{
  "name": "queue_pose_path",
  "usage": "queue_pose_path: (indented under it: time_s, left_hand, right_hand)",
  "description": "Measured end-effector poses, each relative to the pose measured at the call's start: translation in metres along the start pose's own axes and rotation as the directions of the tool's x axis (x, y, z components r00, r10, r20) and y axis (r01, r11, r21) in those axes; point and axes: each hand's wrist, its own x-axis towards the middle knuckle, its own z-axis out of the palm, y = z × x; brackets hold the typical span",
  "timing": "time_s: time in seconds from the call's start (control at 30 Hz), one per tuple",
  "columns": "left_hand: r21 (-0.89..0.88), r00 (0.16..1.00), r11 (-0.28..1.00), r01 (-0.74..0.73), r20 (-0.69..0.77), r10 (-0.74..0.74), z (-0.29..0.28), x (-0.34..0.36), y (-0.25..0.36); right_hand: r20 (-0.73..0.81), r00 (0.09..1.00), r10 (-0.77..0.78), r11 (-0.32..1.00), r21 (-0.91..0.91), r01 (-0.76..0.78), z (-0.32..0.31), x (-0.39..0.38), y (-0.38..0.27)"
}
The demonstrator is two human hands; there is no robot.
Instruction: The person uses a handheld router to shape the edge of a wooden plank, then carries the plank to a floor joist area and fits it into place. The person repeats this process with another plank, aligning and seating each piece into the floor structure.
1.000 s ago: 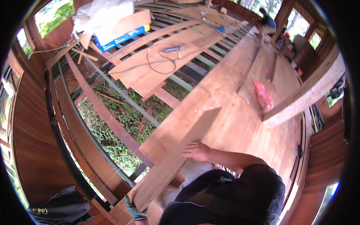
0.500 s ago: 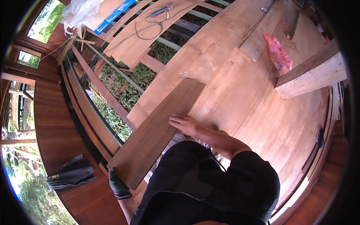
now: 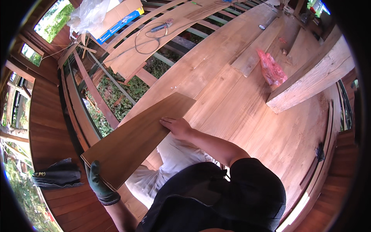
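Note:
A long brown plank (image 3: 131, 135) lies diagonally across my lap and over the wooden floor. My left hand (image 3: 101, 183), in a dark green glove, grips its near left end, with the thumb on the upper face. My bare right hand (image 3: 177, 127) rests on the plank's right edge toward the far end, fingers stretched over the top; its thumb is hidden. My light trousers (image 3: 145, 185) show beneath the plank.
Open joists (image 3: 94, 92) over leafy ground lie left of the laid boards (image 3: 232, 123), with loose planks, a cable, a power tool (image 3: 160, 26) and a cardboard box (image 3: 121, 17) beyond. A timber post (image 3: 305, 81), pink plastic bag (image 3: 270, 67) and dark cloth (image 3: 58, 174) are nearby.
The plank has shifted leftward in view and turned flatter across my body, and both hands have moved left with it. More of my trousers shows.

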Motion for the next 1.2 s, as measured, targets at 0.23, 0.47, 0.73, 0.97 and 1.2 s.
queue_pose_path:
  time_s: [0.23,0.47,0.73,0.97,1.2]
  left_hand:
    - [-0.316,0.959,0.940,0.130,-0.202,-0.201,-0.016,0.021,0.066]
    - [-0.542,0.906,0.790,0.287,-0.115,-0.408,-0.042,-0.040,0.119]
    - [-0.327,0.211,0.307,0.894,-0.296,-0.931,-0.053,-0.171,0.194]
    - [0.752,0.781,0.446,0.485,-0.602,0.167,-0.032,-0.186,0.327]
    - [0.779,0.802,0.240,-0.579,0.598,-0.010,0.105,-0.208,0.343]
  right_hand:
    - [-0.360,0.881,-0.306,0.947,-0.212,0.242,-0.134,0.044,-0.039]
    - [-0.261,0.909,-0.324,0.940,-0.197,0.278,-0.283,0.014,-0.155]
    - [0.303,0.939,-0.166,0.982,-0.031,0.184,-0.392,-0.068,-0.282]
    - [0.566,0.819,0.097,0.990,0.033,-0.139,-0.421,-0.089,-0.376]
    - [0.600,0.797,-0.074,0.997,0.021,0.077,-0.385,-0.072,-0.456]
